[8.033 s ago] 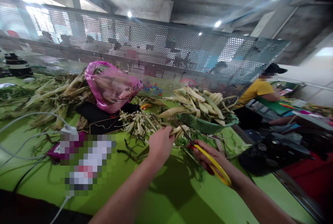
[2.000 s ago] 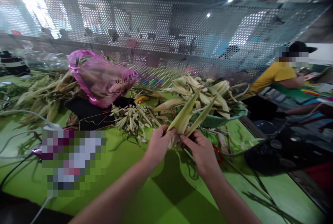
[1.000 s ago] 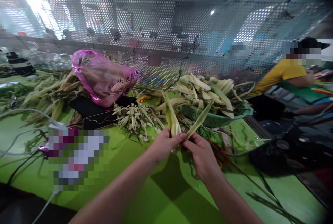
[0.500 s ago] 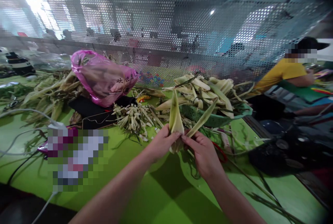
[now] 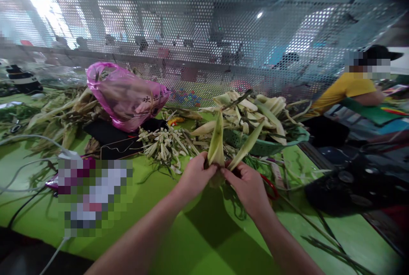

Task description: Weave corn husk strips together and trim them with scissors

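My left hand (image 5: 197,173) pinches the base of a pale green corn husk (image 5: 216,145), whose pointed tip stands upright. Close beside it, my right hand (image 5: 247,181) grips a second narrow husk strip (image 5: 247,146) that slants up to the right. The thumbs of both hands nearly meet at the husks' lower ends. Both hands are held above the green table (image 5: 191,241). Just behind them stands a green basket (image 5: 271,147) heaped with dry husks (image 5: 246,108).
A pink plastic bag (image 5: 128,96) stuffed with husks stands at the back left, near a pile of cut husk pieces (image 5: 164,143). White cables (image 5: 30,137) lie on the left. A perforated metal screen (image 5: 191,32) runs behind. To the right sits a person in a yellow shirt (image 5: 345,89).
The upright husk has tilted slightly and its tip points a little further right. The right-hand strip has shifted slightly left. Both hands keep their hold.
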Demonstrator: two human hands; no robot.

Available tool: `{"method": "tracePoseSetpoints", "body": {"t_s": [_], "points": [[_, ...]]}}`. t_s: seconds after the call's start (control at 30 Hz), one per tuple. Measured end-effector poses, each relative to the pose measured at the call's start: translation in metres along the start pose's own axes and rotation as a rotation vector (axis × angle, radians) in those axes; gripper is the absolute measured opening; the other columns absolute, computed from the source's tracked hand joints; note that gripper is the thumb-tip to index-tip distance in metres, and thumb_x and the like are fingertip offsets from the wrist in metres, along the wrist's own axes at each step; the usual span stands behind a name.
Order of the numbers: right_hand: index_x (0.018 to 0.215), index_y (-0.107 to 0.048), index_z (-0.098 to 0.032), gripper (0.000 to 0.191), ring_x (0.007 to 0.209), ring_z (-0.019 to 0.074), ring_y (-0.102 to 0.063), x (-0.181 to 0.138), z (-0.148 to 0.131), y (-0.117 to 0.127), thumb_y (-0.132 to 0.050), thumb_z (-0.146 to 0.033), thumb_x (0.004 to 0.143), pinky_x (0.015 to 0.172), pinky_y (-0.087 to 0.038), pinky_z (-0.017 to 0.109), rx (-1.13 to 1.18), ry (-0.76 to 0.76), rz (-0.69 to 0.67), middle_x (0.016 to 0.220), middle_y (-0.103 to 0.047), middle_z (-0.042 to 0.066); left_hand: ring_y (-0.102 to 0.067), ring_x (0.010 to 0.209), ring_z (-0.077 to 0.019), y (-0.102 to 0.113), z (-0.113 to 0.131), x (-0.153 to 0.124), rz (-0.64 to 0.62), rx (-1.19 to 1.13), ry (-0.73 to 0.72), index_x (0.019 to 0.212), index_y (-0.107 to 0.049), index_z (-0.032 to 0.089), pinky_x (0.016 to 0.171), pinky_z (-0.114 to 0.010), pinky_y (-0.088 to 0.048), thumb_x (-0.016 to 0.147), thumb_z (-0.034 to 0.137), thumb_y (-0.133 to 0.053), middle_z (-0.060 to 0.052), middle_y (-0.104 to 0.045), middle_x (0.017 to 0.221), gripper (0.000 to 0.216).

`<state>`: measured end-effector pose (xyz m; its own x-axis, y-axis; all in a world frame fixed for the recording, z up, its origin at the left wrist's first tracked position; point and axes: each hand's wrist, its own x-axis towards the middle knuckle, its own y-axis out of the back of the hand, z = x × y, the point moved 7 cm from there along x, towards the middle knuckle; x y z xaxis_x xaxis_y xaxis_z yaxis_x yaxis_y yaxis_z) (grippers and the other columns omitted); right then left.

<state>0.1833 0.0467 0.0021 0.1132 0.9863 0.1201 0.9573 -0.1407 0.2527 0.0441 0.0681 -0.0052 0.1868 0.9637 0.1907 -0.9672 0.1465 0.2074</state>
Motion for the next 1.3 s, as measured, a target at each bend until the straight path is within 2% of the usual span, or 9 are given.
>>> {"method": "tracePoseSetpoints", "body": {"t_s": [0.13,0.3,0.5,0.7,0.93,1.13,1.3], "points": [[0.079,-0.068,-0.017,0.018,0.072,0.0219,-0.061,0.001,0.002,-0.002,-0.069,-0.031,0.066,0.071,-0.048,0.035,-0.010,0.003,-0.030,0.073,-0.069,0.005,-0.059,0.079,-0.0181,0.001,0.002,-0.002,0.003,0.101,-0.015,0.088,-0.060,0.017,0.074,-0.029,-0.044,0.079,0.019,-0.053,-0.006,-0.065,0.084,0.012],[0.080,-0.064,-0.016,0.018,0.070,0.0211,-0.060,0.002,0.008,-0.007,-0.067,-0.031,0.070,0.066,-0.047,0.034,0.046,-0.016,-0.086,0.071,-0.065,0.004,-0.058,0.077,-0.0183,0.001,0.003,-0.004,0.001,0.131,0.004,0.088,-0.059,0.017,0.070,-0.028,-0.043,0.079,0.020,-0.052,-0.006,-0.064,0.084,0.013],[0.080,-0.063,-0.016,0.019,0.069,0.0191,-0.058,0.002,0.009,-0.010,-0.069,-0.031,0.069,0.068,-0.046,0.031,0.147,-0.038,-0.152,0.073,-0.065,0.003,-0.056,0.074,-0.0167,-0.002,0.002,-0.002,-0.038,-0.005,0.016,0.088,-0.059,0.016,0.069,-0.027,-0.043,0.077,0.019,-0.051,-0.005,-0.063,0.083,0.014],[0.079,-0.064,-0.017,0.020,0.067,0.0178,-0.057,0.003,0.010,-0.010,-0.072,-0.030,0.066,0.064,-0.046,0.029,0.181,-0.058,-0.144,0.071,-0.065,0.002,-0.055,0.074,-0.0161,-0.004,0.001,-0.002,-0.057,-0.078,0.047,0.087,-0.058,0.016,0.069,-0.026,-0.042,0.076,0.018,-0.051,-0.004,-0.062,0.083,0.014],[0.080,-0.063,-0.017,0.022,0.067,0.0185,-0.057,0.000,0.008,-0.014,-0.072,-0.034,0.069,0.067,-0.048,0.032,0.174,0.008,-0.147,0.072,-0.063,0.003,-0.052,0.068,-0.0140,-0.005,-0.007,-0.003,-0.014,-0.059,0.093,0.089,-0.059,0.016,0.060,-0.024,-0.039,0.077,0.017,-0.049,-0.004,-0.061,0.080,0.015],[0.081,-0.061,-0.018,0.027,0.073,0.0183,-0.058,-0.001,0.006,-0.015,-0.074,-0.040,0.070,0.070,-0.047,0.030,0.246,-0.049,-0.174,0.074,-0.061,0.003,-0.054,0.068,-0.0144,0.003,-0.005,-0.001,0.044,-0.067,0.070,0.087,-0.059,0.017,0.063,-0.024,-0.041,0.077,0.020,-0.054,-0.003,-0.062,0.079,0.012],[0.082,-0.061,-0.019,0.027,0.068,0.0152,-0.055,-0.003,0.006,-0.015,-0.074,-0.039,0.071,0.065,-0.045,0.026,0.323,-0.110,-0.177,0.073,-0.060,0.001,-0.052,0.066,-0.0136,0.001,-0.010,0.002,0.063,-0.158,0.108,0.083,-0.059,0.016,0.059,-0.023,-0.041,0.075,0.021,-0.056,-0.003,-0.060,0.075,0.010]]}}
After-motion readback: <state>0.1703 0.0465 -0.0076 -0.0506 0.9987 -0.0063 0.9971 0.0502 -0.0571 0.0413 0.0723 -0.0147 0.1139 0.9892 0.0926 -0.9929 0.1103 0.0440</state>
